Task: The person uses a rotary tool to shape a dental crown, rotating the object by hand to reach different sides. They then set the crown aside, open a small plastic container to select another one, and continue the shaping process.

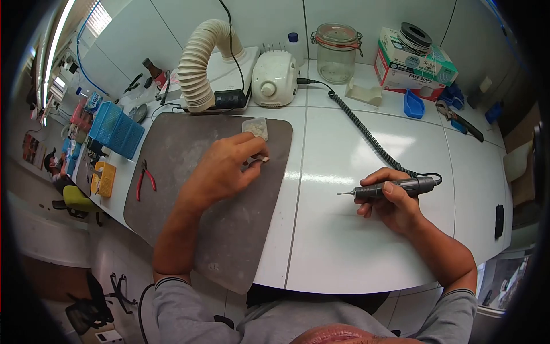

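Note:
In my right hand point(395, 203) is a dark rotary handpiece point(401, 187), held like a pen over the white tabletop. Its thin metal bit point(345, 194) points left, and a coiled black cord point(372, 137) runs from its rear end. My left hand point(226, 163) is over the grey mat point(229, 241), thumb and fingers pinched on a small pale piece point(264, 159) that is mostly hidden. Just beyond those fingers sits a small clear tub point(255, 127) with whitish bits in it. Red-handled pliers point(145, 179) lie on the mat's left side.
At the back stand a white control unit point(275, 79), a ribbed suction hose point(192, 69) and a glass jar point(338, 54). Boxes point(415, 63), a blue tray point(413, 104) and cutters point(461, 122) lie back right. Blue baskets point(117, 131) and a yellow basket point(103, 179) line the left.

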Available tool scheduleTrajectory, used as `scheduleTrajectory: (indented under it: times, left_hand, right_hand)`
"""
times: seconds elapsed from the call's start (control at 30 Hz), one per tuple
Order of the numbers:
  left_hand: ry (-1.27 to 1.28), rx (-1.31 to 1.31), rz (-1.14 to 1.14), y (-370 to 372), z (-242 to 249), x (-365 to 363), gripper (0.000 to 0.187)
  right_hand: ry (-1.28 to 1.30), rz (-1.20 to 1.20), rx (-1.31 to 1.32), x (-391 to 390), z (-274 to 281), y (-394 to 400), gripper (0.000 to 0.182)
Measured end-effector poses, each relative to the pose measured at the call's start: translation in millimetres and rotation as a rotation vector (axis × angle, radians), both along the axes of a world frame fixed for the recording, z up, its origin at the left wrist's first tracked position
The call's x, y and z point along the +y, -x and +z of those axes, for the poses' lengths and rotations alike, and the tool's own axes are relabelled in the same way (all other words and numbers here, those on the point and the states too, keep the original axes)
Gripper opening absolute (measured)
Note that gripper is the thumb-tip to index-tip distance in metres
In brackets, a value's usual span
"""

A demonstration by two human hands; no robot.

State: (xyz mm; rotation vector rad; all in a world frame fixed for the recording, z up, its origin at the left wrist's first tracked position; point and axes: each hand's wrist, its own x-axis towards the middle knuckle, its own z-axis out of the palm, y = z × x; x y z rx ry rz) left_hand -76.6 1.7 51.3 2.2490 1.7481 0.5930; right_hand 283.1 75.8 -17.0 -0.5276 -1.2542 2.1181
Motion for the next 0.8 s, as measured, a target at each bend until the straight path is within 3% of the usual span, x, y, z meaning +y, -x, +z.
scheduleTrajectory:
  times: [0.27, 0.8]
  left_hand:
    - [-0.036, 0.204, 0.062, -1, -14, 0, 0.024]
    - [-0.040, 0.238, 0.023, -5, -20, 4, 0.011]
  right_hand:
    - [-0.047, -0.006, -0.041, -1, 3, 3, 0.050]
    - [-0.046, -0.014, -0.051, -1, 2, 4, 0.052]
